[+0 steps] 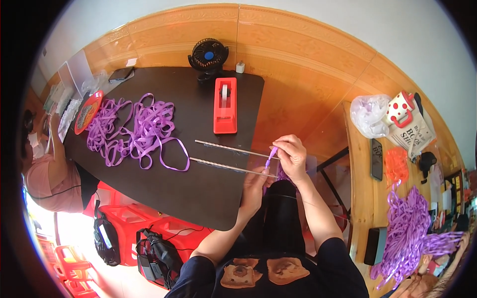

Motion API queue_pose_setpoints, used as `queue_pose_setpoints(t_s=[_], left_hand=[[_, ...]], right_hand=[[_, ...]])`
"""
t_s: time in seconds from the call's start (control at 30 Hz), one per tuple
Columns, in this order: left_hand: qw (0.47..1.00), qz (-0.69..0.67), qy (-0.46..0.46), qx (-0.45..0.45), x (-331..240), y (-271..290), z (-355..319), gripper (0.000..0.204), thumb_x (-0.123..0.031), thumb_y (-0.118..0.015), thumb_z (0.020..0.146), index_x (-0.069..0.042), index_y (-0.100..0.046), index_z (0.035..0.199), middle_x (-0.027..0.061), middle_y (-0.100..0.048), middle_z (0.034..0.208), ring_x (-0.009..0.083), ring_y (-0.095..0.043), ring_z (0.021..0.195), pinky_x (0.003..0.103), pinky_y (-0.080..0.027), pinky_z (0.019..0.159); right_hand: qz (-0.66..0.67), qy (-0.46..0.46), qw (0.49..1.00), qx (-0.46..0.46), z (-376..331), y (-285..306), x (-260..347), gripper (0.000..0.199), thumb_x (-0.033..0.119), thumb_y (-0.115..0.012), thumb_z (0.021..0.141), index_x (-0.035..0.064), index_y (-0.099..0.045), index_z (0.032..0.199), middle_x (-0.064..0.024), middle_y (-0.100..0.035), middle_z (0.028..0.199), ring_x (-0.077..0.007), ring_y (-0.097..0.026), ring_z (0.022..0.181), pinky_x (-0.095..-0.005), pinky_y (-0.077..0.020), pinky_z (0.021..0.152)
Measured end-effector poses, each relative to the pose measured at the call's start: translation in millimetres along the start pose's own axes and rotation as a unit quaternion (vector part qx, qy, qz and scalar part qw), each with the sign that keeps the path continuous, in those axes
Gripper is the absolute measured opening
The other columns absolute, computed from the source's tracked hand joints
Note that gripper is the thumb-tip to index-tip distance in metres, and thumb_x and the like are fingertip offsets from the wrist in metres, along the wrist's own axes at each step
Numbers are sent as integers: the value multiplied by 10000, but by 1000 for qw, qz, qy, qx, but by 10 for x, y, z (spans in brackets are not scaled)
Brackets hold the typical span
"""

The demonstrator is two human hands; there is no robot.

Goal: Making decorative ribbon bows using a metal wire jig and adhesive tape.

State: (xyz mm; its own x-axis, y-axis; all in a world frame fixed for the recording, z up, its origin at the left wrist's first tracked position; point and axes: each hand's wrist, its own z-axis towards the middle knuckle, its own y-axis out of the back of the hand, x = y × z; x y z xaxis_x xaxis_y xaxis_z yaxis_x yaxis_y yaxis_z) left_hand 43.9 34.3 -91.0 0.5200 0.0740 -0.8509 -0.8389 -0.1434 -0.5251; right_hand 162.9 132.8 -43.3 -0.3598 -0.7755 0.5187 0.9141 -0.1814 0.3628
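Just past the right edge of the dark table, my right hand point(292, 156) pinches the upper end of a short length of purple ribbon point(271, 156). My left hand point(255, 185) is closed on the same ribbon lower down, its fingertips partly hidden. Two thin twisted metal rods point(218, 145) run side by side from the tabletop toward my hands. The ribbon stands between their outer ends, and I cannot tell whether it is looped on them. Left of the rods, a loose tangle of purple ribbon point(154, 121) lies on the table.
A red tape dispenser point(225, 107) and a black fan point(208, 55) stand on the dark table point(198, 198). At right, a wooden table point(362, 198) holds a phone point(376, 159), a dotted mug point(400, 109) and a purple ribbon bundle point(405, 233). Red stools point(129, 218) stand below; people sit at both sides.
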Motion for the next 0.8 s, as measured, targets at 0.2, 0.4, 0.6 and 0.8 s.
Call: queue_pose_setpoints(t_s=[0.2, 0.4, 0.6, 0.8], left_hand=[[997, 5, -19, -78, -9, -32, 81, 160, -148, -566, 944, -32, -616, 1041, 87, -673, 832, 124, -612, 680, 236, -466, 599], [995, -3, 4, -95, -47, 15, 43, 160, -140, -576, 936, -34, -617, 1048, 88, -677, 847, 126, -611, 713, 242, -463, 635], [997, -7, -6, -80, -16, 57, -29, 127, -108, -585, 926, -24, -637, 1005, 85, -681, 863, 139, -625, 779, 256, -475, 755], [999, -23, 22, -24, 80, 132, -274, 110, -84, -586, 921, -12, -647, 978, 84, -686, 889, 136, -636, 840, 268, -476, 830]], right_hand=[[82, -36, 996, 29, -37, -235, -179, 136, -106, -607, 787, -22, -664, 877, -89, -590, 859, -176, -612, 797, -259, -548, 666], [117, -54, 991, 26, -121, -433, -146, 168, -111, -631, 760, -14, -672, 892, -86, -598, 849, -174, -600, 772, -257, -500, 663], [130, -124, 984, 18, -253, -484, 37, 103, -34, -644, 723, 9, -656, 816, -82, -585, 743, -224, -590, 716, -315, -456, 631], [72, -131, 987, 52, -796, -532, -59, 114, 22, -645, 734, 19, -668, 845, -103, -572, 735, -239, -581, 704, -320, -444, 624]])
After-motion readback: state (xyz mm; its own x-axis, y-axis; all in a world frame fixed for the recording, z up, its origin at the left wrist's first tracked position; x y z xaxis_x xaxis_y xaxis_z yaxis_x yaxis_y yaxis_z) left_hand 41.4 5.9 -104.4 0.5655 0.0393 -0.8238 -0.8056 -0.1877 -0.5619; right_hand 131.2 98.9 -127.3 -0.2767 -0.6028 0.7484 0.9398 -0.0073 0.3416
